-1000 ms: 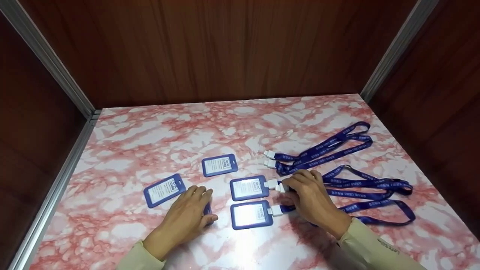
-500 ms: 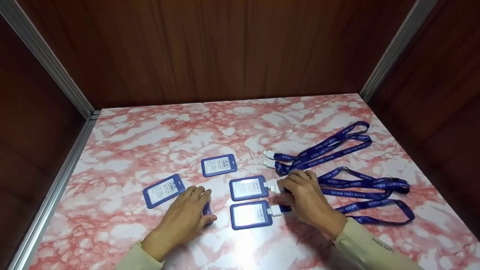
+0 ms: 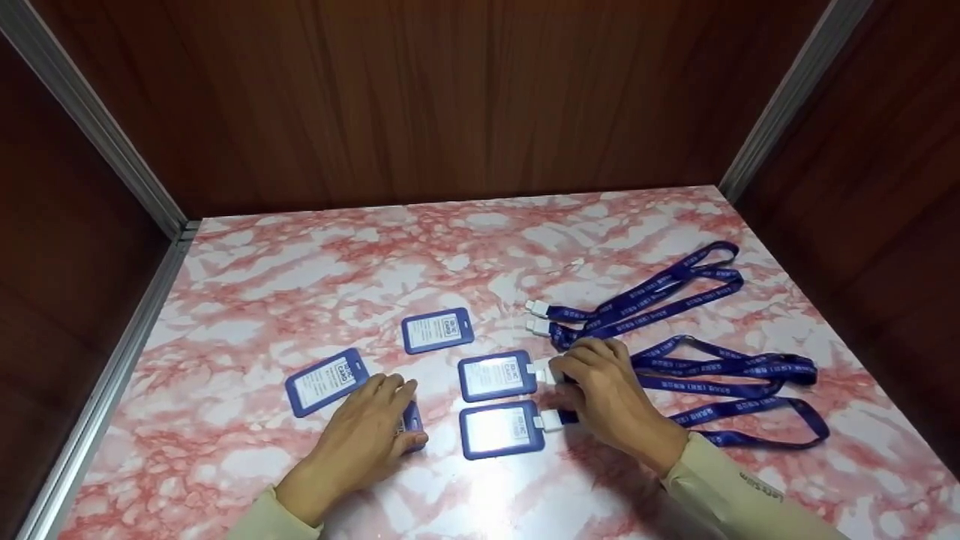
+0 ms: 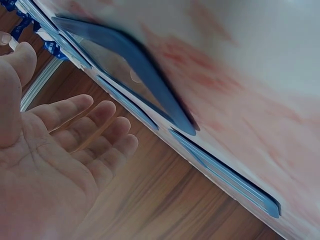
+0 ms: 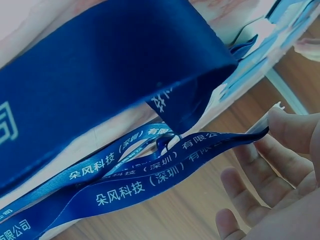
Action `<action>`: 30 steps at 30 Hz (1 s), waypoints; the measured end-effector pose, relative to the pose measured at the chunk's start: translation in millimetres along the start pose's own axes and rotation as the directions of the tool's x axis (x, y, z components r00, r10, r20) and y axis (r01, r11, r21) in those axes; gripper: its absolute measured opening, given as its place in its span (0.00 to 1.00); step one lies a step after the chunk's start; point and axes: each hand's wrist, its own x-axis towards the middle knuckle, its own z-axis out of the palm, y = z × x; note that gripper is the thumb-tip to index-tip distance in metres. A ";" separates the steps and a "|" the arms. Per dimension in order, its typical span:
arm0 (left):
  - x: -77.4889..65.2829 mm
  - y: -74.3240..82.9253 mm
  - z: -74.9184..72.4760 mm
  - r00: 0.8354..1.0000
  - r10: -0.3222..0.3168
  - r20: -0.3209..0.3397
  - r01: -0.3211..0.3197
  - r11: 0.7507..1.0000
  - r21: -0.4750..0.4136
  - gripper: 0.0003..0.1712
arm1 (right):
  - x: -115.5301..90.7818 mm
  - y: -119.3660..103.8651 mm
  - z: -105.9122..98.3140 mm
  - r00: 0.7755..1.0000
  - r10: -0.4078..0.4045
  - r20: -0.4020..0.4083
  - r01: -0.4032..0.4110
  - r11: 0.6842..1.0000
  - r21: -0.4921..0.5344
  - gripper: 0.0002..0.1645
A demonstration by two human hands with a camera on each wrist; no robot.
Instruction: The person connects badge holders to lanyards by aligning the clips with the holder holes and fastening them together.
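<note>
My right hand pinches the white clip of a blue lanyard between thumb and fingers. Its fingertips are just right of an upper blue-framed badge holder, which has a white clip at its slot. A lower badge holder, also clipped to a lanyard, lies in front of it. My left hand hovers with loosely bent fingers over another badge holder, mostly hidden beneath it. In the left wrist view its palm shows nothing gripped.
Two more badge holders lie loose, one at the left and one farther back. A folded lanyard with two white clips lies at the back right. More blue straps spread right of my right hand. Dark wood panels surround the table.
My right hand has shifted slightly left with the pinched clip, toward the upper badge holder, drawing its strap along. My left hand has moved a touch left, showing more of the holder beneath.
</note>
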 end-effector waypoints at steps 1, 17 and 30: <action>-0.7 -0.6 -0.2 1.000 -0.004 0.001 0.004 1.000 -0.002 0.41 | 0.3 -0.2 0.0 1.000 -0.002 -0.002 0.002 1.000 0.001 0.19; -11.4 -10.4 -4.7 0.999 -0.020 0.028 0.020 1.000 -0.005 0.49 | 3.8 -1.7 -1.3 1.000 -0.002 -0.006 0.002 1.000 -0.010 0.19; -20.9 -14.9 -7.4 0.997 -0.050 0.062 0.051 0.999 -0.012 0.51 | 6.7 -5.8 -1.3 1.000 -0.003 0.016 0.004 1.000 -0.019 0.17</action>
